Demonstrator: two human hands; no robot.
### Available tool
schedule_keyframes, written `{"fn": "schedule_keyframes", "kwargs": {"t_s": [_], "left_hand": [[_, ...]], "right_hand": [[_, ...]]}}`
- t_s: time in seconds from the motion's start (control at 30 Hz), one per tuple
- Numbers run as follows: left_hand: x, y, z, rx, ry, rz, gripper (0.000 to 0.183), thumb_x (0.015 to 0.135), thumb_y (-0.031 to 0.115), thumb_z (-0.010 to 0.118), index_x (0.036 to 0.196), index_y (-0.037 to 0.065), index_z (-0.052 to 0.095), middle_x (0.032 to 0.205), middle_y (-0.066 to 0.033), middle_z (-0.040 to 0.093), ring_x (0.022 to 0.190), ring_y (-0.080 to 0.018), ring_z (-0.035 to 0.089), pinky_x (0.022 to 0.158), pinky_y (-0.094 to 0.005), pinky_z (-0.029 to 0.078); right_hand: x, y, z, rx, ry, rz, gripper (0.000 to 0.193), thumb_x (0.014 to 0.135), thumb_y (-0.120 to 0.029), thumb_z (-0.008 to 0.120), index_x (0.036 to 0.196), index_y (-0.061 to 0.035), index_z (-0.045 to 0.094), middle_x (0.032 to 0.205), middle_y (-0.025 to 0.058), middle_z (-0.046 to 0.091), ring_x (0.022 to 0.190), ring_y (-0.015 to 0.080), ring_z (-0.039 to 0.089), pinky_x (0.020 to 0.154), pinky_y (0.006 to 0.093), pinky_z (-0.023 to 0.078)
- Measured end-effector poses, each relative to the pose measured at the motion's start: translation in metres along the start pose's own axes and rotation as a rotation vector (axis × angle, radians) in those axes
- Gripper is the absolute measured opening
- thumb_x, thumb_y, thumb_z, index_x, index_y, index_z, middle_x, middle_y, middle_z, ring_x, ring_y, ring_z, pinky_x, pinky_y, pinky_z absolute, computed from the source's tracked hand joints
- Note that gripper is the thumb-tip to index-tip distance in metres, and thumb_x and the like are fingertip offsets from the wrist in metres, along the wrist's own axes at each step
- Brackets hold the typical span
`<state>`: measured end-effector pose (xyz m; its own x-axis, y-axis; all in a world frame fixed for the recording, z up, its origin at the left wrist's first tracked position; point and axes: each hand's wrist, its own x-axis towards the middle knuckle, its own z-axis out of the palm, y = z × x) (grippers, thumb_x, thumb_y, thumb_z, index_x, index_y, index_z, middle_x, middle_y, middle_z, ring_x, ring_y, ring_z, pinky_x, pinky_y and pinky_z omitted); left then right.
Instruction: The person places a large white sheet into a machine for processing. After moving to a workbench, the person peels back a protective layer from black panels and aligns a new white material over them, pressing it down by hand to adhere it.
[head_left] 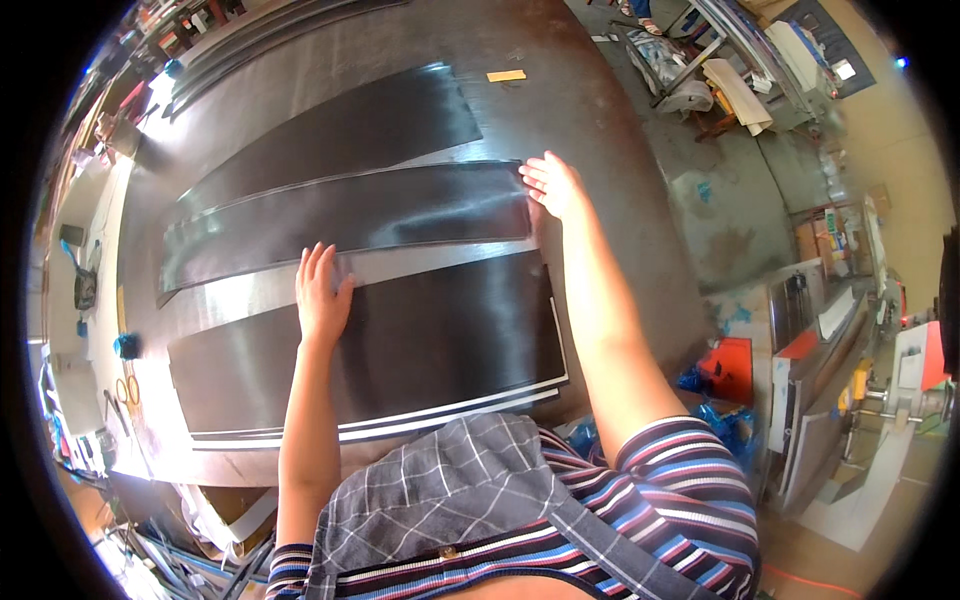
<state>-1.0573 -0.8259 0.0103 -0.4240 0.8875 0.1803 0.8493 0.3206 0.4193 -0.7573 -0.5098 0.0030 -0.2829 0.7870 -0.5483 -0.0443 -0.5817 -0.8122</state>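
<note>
A long black glossy strip (350, 213) lies across the metal-topped table in front of me. My right hand (553, 187) is at its far right corner, fingers stretched out and at or close against the short end; I cannot tell whether they press on it. My left hand (322, 295) lies flat with fingers extended, just short of the strip's near edge and above the back edge of a near stack of black sheets (440, 330). White edges show along the front and right of that stack. Behind the strip rests another black sheet (350, 130).
More dark strips (250, 50) lie along the table's far side. A small yellow piece (506, 76) sits at the back. Scissors (128, 390) and a blue object (126, 346) are at the left edge. Racks and an orange-red panel (727, 370) stand right of the table (620, 190).
</note>
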Motion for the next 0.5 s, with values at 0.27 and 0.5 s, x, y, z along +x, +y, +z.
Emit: {"fn": "schedule_keyframes", "kwargs": {"t_s": [0.27,0.5], "left_hand": [[0.006,0.025,0.010,0.071,-0.174,0.016,0.057,0.084,0.026,0.063,0.136,0.012,0.045,0.148,-0.0137,0.033,0.139,-0.0308,0.027,0.112,-0.0465,0.023],[0.004,0.027,0.014,0.066,-0.157,-0.020,0.057,0.083,0.027,0.063,0.136,0.012,0.045,0.148,-0.0139,0.033,0.139,-0.0308,0.026,0.112,-0.0466,0.023]], "right_hand": [[-0.002,0.020,0.029,-0.732,0.041,-0.420,0.021,0.079,-0.023,0.066,0.091,-0.0054,0.069,0.082,0.0063,0.068,0.073,0.0188,0.062,0.067,0.0328,0.048],[-0.064,0.021,0.080,-0.934,0.089,-0.652,0.035,0.083,-0.026,0.064,0.107,0.0000,0.062,0.098,0.0216,0.066,0.094,0.0364,0.064,0.080,0.0409,0.050]]}}
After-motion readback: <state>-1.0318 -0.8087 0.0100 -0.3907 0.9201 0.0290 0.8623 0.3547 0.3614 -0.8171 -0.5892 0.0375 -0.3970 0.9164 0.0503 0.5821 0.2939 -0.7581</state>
